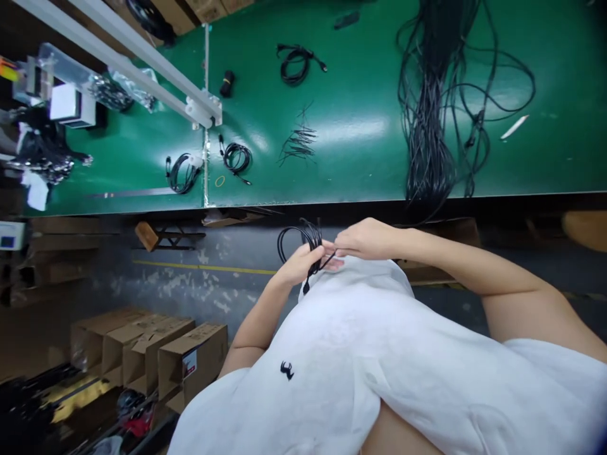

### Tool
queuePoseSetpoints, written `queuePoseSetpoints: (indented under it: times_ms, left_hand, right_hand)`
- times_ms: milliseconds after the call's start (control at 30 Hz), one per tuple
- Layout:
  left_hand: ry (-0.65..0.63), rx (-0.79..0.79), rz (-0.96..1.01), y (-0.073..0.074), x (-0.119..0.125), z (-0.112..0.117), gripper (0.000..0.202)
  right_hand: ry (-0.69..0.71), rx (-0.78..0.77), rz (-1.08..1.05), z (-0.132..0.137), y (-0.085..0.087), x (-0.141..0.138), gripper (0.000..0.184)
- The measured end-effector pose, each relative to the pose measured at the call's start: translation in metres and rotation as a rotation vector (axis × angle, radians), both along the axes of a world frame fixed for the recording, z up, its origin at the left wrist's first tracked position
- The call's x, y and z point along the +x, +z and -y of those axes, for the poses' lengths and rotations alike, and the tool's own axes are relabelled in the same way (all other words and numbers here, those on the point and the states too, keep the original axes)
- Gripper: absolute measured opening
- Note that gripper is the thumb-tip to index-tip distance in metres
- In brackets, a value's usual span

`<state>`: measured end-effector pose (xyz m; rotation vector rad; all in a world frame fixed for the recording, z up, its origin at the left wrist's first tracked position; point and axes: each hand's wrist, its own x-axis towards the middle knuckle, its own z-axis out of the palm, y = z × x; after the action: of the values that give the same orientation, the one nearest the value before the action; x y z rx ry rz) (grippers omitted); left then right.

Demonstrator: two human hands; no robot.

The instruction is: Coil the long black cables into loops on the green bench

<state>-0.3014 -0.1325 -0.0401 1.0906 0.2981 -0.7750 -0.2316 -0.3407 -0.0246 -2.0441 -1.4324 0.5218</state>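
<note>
A coiled black cable [313,237] is in my left hand [300,264], whose thumb presses the loops against the fingers. One connector end hangs below that hand. My right hand [367,239] is closed just to the right, its fingertips pinching part of the same cable near the coil. Both hands are in front of my white shirt, just short of the bench edge. Ahead on the green bench [351,170] lies a small pile of thin black ties [300,142].
Coiled cables [294,66] [236,158] [183,174] lie on the bench. A big bundle of loose black cables [429,126] hangs over its edge at right. A white post [156,69] stands at left. Open cardboard boxes [190,360] sit on the floor at lower left.
</note>
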Motion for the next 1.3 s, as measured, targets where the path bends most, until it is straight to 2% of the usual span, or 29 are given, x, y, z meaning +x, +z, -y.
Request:
queuePoseSetpoints:
  times_ms: [100,167,200,267,300,367,400,467,567,667,733,800,867,967,1033,1100,1200,1300]
  left_hand:
    - [-0.158,-0.152,-0.021,0.003,-0.011,0.004,0.037]
    - [-0.127,-0.278,0.026,0.009,-0.015,-0.007,0.037]
    - [-0.058,-0.334,0.074,0.012,-0.016,-0.014,0.035]
    - [0.17,-0.396,0.183,0.019,-0.017,-0.032,0.031]
    - [0.301,-0.397,0.219,0.022,-0.016,-0.04,0.032]
    - [0.516,-0.354,0.217,0.029,-0.011,-0.051,0.038]
    - [0.575,-0.316,0.186,0.031,-0.008,-0.054,0.041]
    - [0.578,-0.212,0.118,0.032,0.001,-0.051,0.047]
    - [0.388,-0.052,0.081,0.019,0.012,-0.031,0.049]
    - [0.168,-0.003,0.067,-0.001,0.01,-0.003,0.043]
    - [0.016,-0.033,0.04,-0.008,0.003,0.01,0.04]
    - [-0.123,-0.109,0.003,-0.008,-0.003,0.015,0.04]
    - [-0.226,-0.221,-0.017,-0.002,-0.007,0.013,0.04]
    - [-0.257,-0.425,0.006,0.01,-0.009,0.002,0.034]
    - [-0.16,-0.517,0.021,0.015,-0.008,-0.006,0.028]
    - [-0.047,-0.546,0.033,0.018,-0.005,-0.013,0.029]
    - [0.109,-0.437,0.016,0.024,0.0,-0.021,0.043]
    - [0.287,-0.253,-0.059,0.031,0.004,-0.024,0.046]
  right_hand:
    - [-0.065,-0.038,-0.195,0.023,-0.016,0.035,0.036]
    - [-0.226,-0.041,-0.289,0.061,-0.042,0.056,0.041]
    - [-0.349,-0.052,-0.289,0.085,-0.058,0.065,0.044]
    - [-0.643,-0.127,-0.157,0.133,-0.09,0.075,0.047]
    - [-0.704,-0.202,-0.085,0.152,-0.102,0.075,0.047]
    - [-0.66,-0.33,0.033,0.173,-0.115,0.064,0.046]
    - [-0.579,-0.367,0.085,0.172,-0.114,0.053,0.046]
    - [-0.37,-0.35,0.163,0.152,-0.096,0.022,0.044]
    - [-0.081,-0.155,0.178,0.094,-0.047,-0.016,0.043]
    - [0.004,-0.009,0.132,0.039,-0.01,-0.017,0.045]
    - [-0.02,0.012,0.058,0.022,-0.003,-0.002,0.043]
    - [-0.049,0.013,-0.048,0.024,-0.008,0.016,0.04]
    - [-0.112,0.017,-0.111,0.041,-0.018,0.033,0.037]
    - [-0.293,0.042,-0.038,0.079,-0.037,0.058,0.035]
    - [-0.412,0.044,0.042,0.1,-0.051,0.071,0.031]
    - [-0.521,0.017,0.082,0.111,-0.063,0.077,0.028]
    - [-0.657,-0.023,-0.041,0.108,-0.079,0.071,0.029]
    - [-0.715,-0.051,-0.242,0.103,-0.089,0.06,0.033]
